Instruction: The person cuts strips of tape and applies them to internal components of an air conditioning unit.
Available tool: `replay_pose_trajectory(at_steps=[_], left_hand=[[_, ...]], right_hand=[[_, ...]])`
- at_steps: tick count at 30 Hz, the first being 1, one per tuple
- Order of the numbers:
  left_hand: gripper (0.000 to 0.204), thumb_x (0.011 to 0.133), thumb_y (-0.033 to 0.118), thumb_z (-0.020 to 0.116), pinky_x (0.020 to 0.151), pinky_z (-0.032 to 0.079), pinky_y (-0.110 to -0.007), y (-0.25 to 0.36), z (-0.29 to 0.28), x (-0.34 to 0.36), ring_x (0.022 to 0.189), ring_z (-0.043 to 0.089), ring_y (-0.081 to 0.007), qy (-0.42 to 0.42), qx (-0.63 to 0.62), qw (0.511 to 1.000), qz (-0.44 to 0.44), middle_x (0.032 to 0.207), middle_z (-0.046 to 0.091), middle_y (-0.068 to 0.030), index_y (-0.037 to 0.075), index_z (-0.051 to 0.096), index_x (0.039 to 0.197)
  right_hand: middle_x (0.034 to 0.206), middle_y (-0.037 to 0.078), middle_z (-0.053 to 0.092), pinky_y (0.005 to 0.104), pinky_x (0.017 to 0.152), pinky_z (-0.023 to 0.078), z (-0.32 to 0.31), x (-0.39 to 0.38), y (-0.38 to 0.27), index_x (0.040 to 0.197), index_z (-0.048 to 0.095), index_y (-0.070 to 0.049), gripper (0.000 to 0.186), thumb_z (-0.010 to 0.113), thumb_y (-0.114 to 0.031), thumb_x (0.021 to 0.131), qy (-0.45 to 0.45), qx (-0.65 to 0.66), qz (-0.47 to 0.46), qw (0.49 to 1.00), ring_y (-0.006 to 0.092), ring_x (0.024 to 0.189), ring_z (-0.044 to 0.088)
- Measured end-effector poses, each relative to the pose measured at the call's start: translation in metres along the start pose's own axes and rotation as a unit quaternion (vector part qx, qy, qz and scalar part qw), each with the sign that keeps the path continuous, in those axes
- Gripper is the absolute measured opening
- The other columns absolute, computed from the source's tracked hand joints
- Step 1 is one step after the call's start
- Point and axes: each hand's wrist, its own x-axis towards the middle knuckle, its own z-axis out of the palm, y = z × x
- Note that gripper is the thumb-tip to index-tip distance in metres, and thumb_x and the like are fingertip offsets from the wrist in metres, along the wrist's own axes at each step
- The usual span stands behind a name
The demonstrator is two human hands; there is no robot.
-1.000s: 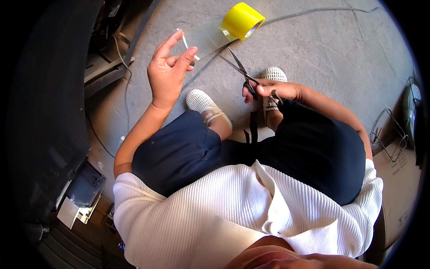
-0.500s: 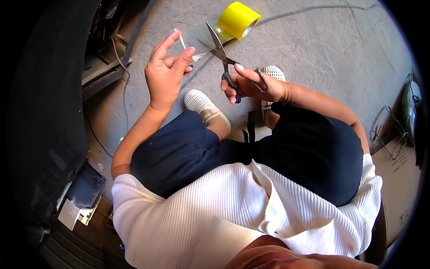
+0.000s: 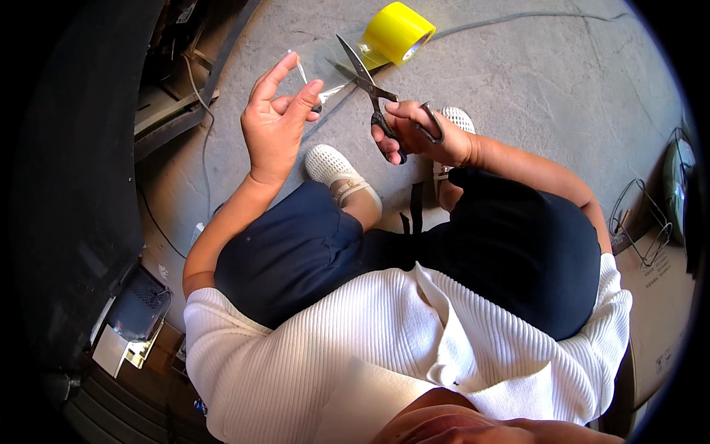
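A wide roll of yellow packing tape (image 3: 393, 31) is at the top, with a clear strip of tape (image 3: 316, 62) drawn out from it to the left. My left hand (image 3: 270, 137) grips the loose end of that strip between thumb and fingers. In my right hand (image 3: 433, 133) is a pair of scissors (image 3: 365, 76) with dark blades and black handles. Its blades are spread, one over the strip and the other seen through the clear film, close to the roll.
Grey concrete floor (image 3: 532, 81) lies under my hands, and a dark cable (image 3: 518, 15) runs across it. My white shoes (image 3: 325, 163) are below. A dark metal frame (image 3: 177, 122) stands on the left. At right are a cardboard box (image 3: 654, 296) and a wire tangle (image 3: 642, 222).
The scissors have turned slightly, their handles moving a little right and up. The tape roll has shifted slightly right. My left hand has hardly moved and keeps its hold.
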Motion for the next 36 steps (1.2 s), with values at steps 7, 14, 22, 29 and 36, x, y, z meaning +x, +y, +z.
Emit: replay_pose_trajectory(at_steps=[7,14,22,29,36], left_hand=[[0.052,0.086,0.008,0.072,0.060,0.055,-0.020,0.000,-0.001,-0.001,0.079,0.068,-0.0129,0.005,-0.007,1.000,-0.005,0.121,0.061,-0.0126,-0.006,0.049,0.130],[0.052,0.086,0.007,0.072,0.060,0.055,-0.020,-0.004,-0.005,-0.002,0.079,0.068,-0.0130,0.007,-0.005,1.000,-0.002,0.119,0.062,-0.0127,-0.006,0.048,0.130],[0.053,0.086,0.006,0.071,0.060,0.055,-0.020,0.001,-0.005,-0.004,0.078,0.069,-0.0135,0.004,-0.010,1.000,-0.007,0.110,0.065,-0.0126,-0.005,0.047,0.131],[0.053,0.086,0.008,0.072,0.060,0.055,-0.020,0.002,-0.004,-0.005,0.078,0.069,-0.0130,0.006,-0.010,1.000,-0.008,0.104,0.067,-0.0120,-0.005,0.047,0.131],[0.054,0.086,0.009,0.072,0.060,0.055,-0.020,0.001,-0.004,-0.005,0.079,0.069,-0.0128,0.012,-0.006,1.000,-0.003,0.101,0.068,-0.0132,-0.004,0.047,0.132]], right_hand=[[0.067,-0.002,0.046,0.0245,0.065,0.036,-0.005,0.003,0.005,0.088,0.056,-0.008,0.049,0.047,-0.056,0.092,0.010,0.017,-0.001,1.000,0.0105,0.063,0.046],[0.068,-0.002,0.043,0.0229,0.062,0.033,-0.005,0.001,0.007,0.087,0.054,-0.008,0.046,0.051,-0.054,0.092,0.025,0.007,0.004,1.000,0.0103,0.062,0.043],[0.074,0.000,0.045,0.0302,0.076,0.036,0.001,0.000,0.003,0.088,0.053,-0.009,0.054,0.043,-0.062,0.092,-0.025,0.015,-0.025,0.999,0.0143,0.071,0.045],[0.070,-0.002,0.043,0.0275,0.069,0.035,0.004,-0.002,-0.002,0.087,0.054,-0.009,0.053,0.046,-0.062,0.090,-0.001,0.013,-0.011,1.000,0.0120,0.066,0.042],[0.061,-0.006,0.038,0.0223,0.055,0.030,0.003,-0.005,0.000,0.080,0.051,-0.009,0.049,0.048,-0.057,0.092,0.019,0.030,-0.019,0.999,0.0080,0.053,0.036]])
